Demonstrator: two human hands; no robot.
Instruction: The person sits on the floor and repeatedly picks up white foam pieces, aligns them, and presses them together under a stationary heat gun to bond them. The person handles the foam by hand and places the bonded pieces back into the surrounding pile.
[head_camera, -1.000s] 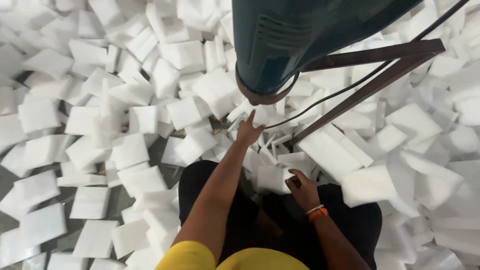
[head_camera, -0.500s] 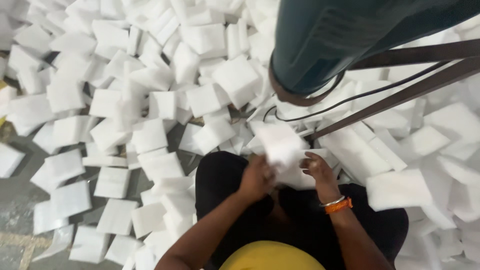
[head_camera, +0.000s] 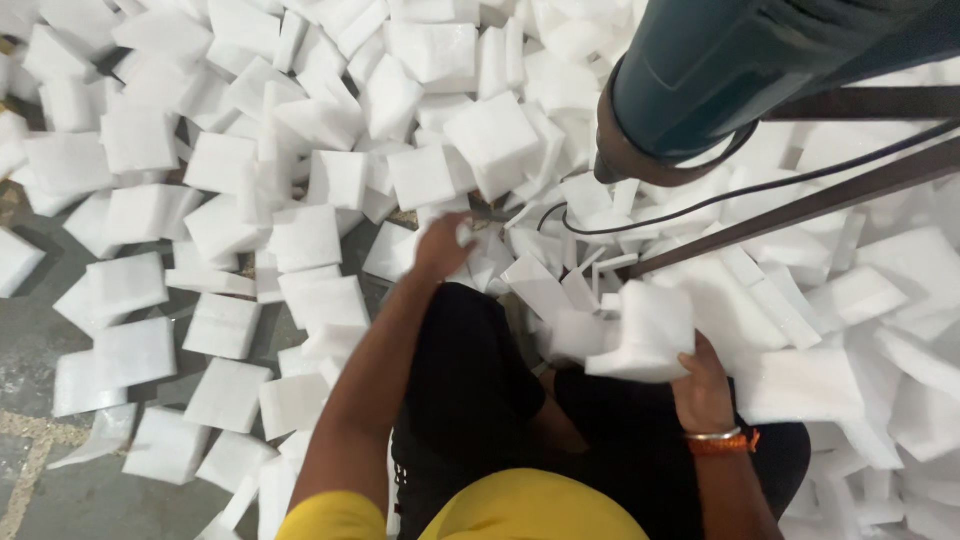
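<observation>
My right hand (head_camera: 703, 392) grips a white foam sheet (head_camera: 645, 333) over my lap, holding it by its lower right corner; an orange band circles that wrist. My left hand (head_camera: 443, 245) is stretched forward onto the pile of white foam pieces (head_camera: 330, 180) ahead of my knees, fingers resting on a piece there; whether it has hold of one is unclear. I sit on the floor in black trousers and a yellow top.
A dark teal motor-like housing (head_camera: 720, 70) hangs at the upper right, with brown metal bars (head_camera: 800, 205) and a black cable (head_camera: 700, 200) running beneath it. Foam squares cover the grey floor (head_camera: 40, 470) to the left and around me.
Both hands were together on a foam sheet half a second ago. Now my left hand has let go and reached forward to the pile, while my right hand keeps the sheet, moved rightward.
</observation>
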